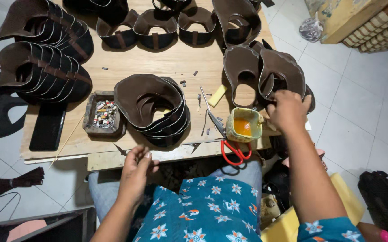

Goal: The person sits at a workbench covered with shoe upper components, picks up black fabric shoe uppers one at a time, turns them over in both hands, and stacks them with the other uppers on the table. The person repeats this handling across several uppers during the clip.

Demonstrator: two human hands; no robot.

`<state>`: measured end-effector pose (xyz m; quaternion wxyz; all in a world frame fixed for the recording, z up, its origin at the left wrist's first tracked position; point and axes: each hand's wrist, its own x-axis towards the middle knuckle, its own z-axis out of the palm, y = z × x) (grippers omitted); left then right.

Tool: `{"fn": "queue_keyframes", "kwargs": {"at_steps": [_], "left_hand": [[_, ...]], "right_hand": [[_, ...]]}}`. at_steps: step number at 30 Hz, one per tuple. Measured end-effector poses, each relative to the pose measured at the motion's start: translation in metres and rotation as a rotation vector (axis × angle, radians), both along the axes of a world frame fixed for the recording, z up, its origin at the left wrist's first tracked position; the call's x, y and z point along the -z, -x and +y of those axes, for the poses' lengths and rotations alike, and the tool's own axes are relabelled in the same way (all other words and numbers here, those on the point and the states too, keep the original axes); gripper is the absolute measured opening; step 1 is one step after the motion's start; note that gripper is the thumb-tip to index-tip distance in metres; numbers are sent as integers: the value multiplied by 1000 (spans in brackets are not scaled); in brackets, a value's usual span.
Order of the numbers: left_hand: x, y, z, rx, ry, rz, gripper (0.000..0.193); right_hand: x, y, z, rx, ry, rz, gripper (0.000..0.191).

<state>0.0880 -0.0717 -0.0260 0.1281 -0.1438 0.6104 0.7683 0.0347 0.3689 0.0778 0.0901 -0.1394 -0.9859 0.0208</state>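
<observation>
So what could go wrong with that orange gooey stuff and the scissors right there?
The open glue pot sits near the table edge, just beside the right hand; a bump might tip it onto the brown cut pieces. The red-handled scissors hang partly over that edge above the lap and could slip off. The left hand is well away from both.
</observation>
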Motion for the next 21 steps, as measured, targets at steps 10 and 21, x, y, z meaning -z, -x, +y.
{"fn": "queue_keyframes", "kwargs": {"at_steps": [10, 21], "left_hand": [[-44, -16, 21, 314, -108, 159, 34], [-117, -6, 28, 71, -520, 269, 54]], "right_hand": [[-50, -60, -54, -500, 1646, 650, 40], [15, -98, -119, -313, 2460, 95, 48]]}}
